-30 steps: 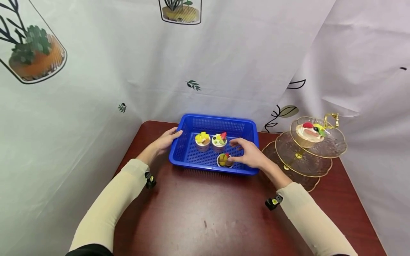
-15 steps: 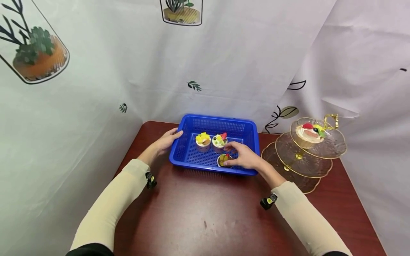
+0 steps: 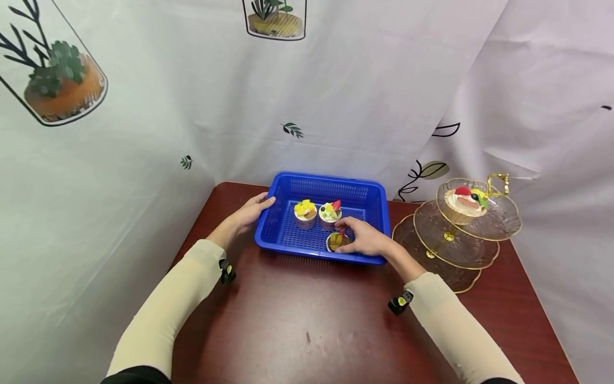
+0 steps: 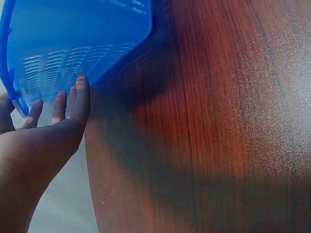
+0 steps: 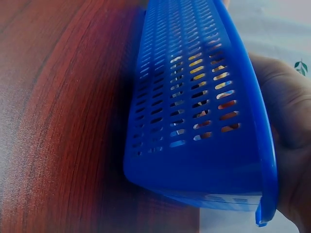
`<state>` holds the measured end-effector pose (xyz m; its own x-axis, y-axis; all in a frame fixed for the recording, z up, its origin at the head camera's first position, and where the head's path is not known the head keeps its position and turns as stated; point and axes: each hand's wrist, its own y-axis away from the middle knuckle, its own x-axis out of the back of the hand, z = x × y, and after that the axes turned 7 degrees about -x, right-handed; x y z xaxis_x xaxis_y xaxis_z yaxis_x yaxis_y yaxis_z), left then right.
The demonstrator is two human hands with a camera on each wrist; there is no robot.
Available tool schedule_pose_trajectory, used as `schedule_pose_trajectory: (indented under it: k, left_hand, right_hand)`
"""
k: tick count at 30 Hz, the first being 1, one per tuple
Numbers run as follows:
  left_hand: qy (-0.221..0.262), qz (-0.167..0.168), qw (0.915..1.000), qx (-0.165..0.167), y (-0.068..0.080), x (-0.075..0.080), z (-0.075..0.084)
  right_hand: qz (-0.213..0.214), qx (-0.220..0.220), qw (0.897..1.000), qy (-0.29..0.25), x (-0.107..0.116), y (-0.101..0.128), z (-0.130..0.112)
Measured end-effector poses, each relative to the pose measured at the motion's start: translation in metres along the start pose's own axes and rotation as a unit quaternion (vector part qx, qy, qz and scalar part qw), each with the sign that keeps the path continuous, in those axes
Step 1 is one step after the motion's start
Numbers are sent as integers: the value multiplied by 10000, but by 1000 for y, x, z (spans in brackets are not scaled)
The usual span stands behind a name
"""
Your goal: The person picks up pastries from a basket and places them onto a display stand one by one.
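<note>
A blue plastic basket (image 3: 320,250) stands on the table, with three fruit-topped cupcakes inside. My left hand (image 3: 248,211) holds the basket's left rim, thumb over the edge; in the left wrist view its fingers (image 4: 82,97) lie along the outer wall. Inside the basket, my right hand (image 3: 365,238) grips the front cupcake (image 3: 334,241), which has dark yellow and red topping, with thumb and fingers around its right side. The hand hides part of it. Behind it sit a cupcake with yellow cubes (image 3: 305,212) and one with a strawberry slice (image 3: 330,213).
A three-tier glass stand (image 3: 455,250) with gold rims is to the right, close beside my right forearm. Another fruit-topped cupcake (image 3: 464,205) sits on its top tier. A patterned white cloth (image 3: 345,106) hangs behind the dark red table (image 3: 288,320).
My right hand has moved left and its thumb and fingers have closed around the front cupcake. The left hand stays on the basket rim.
</note>
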<state>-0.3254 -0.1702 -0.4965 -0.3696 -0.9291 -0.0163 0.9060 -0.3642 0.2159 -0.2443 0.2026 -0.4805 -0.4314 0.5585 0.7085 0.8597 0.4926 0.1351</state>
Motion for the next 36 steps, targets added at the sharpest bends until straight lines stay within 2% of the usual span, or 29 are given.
schedule_pose_trajectory:
  k: [9,20,36]
  left_hand:
    - [67,9,10000,8,-1,-1,0]
    - [45,19,10000,-21,-1,0,-1]
    - [51,-26,10000,-31,1,0,0]
  right_hand:
    - [-148,-184,9994,267,-1,-1,-1]
    - [-127,-406,9969,667,-6,-2,-5]
    - [-396,-615,9953,640,-7,-4,-4]
